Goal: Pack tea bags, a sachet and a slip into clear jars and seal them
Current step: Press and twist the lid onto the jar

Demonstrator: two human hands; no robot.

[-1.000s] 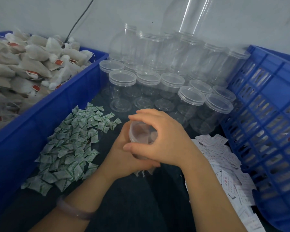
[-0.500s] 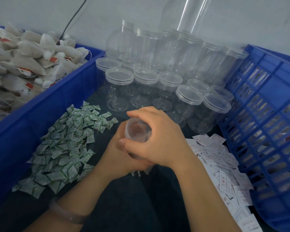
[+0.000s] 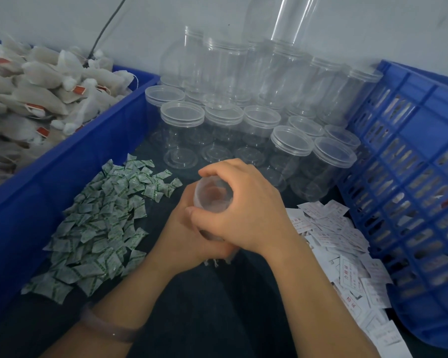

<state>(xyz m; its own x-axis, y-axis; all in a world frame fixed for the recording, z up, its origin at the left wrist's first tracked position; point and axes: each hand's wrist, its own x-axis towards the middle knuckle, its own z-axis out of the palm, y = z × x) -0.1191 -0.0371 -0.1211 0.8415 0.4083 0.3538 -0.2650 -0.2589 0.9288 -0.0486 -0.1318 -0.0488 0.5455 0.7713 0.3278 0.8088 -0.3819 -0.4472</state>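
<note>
I hold a clear jar (image 3: 212,195) upright at the middle of the dark table. My left hand (image 3: 181,236) wraps its body from the left. My right hand (image 3: 246,208) curls over its lid from the right, fingers round the rim. Pale tea bags show through the lid and the jar's base. A heap of green-and-white sachets (image 3: 101,223) lies to the left. White printed slips (image 3: 342,251) are piled to the right. Loose tea bags (image 3: 31,104) fill a blue bin at the far left.
Capped empty clear jars (image 3: 243,125) stand in rows behind my hands, with more stacked above against the wall. A blue slatted crate (image 3: 411,189) leans at the right. The blue bin's wall (image 3: 62,171) borders the sachets. A cable runs up the wall.
The view shifts slightly; my right hand has turned a little on the lid while my left keeps its hold on the jar.
</note>
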